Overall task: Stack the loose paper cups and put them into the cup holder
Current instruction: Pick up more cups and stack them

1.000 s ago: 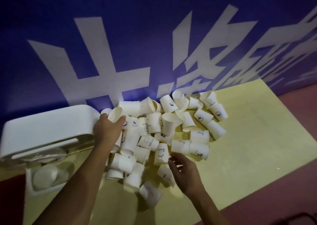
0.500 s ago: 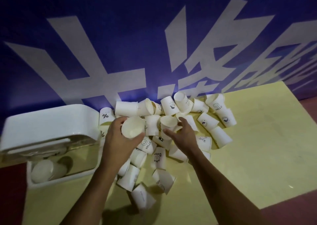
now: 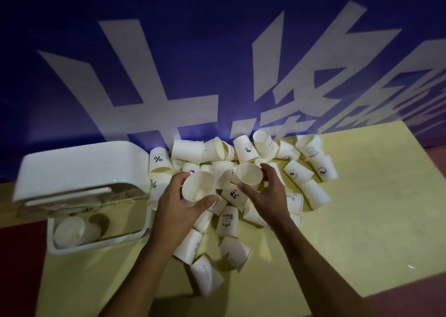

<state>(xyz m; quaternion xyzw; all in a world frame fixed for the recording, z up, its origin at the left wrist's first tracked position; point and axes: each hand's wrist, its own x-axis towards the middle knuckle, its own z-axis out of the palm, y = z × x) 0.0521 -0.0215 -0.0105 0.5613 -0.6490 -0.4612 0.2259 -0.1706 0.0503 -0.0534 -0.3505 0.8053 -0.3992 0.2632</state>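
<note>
A heap of several loose white paper cups (image 3: 243,152) lies on the yellow tabletop (image 3: 362,208), most on their sides, some with small black prints. My left hand (image 3: 176,208) grips one cup (image 3: 198,186) above the heap, its mouth facing me. My right hand (image 3: 268,196) grips a second cup (image 3: 249,173) just to the right of it, mouth up. The two held cups sit side by side, a small gap apart. The white cup holder (image 3: 79,246) stands at the left with its lid (image 3: 79,169) raised; a short stack of cups (image 3: 74,231) lies inside.
A blue wall with large white characters (image 3: 217,63) rises right behind the heap. The yellow tabletop extends to the right and toward me. Dark red floor (image 3: 398,299) shows at the lower right and lower left.
My right hand has closed round a cup from the heap and lifted it. My left hand has kept its cup and turned it more toward me; both cups now sit close together.
</note>
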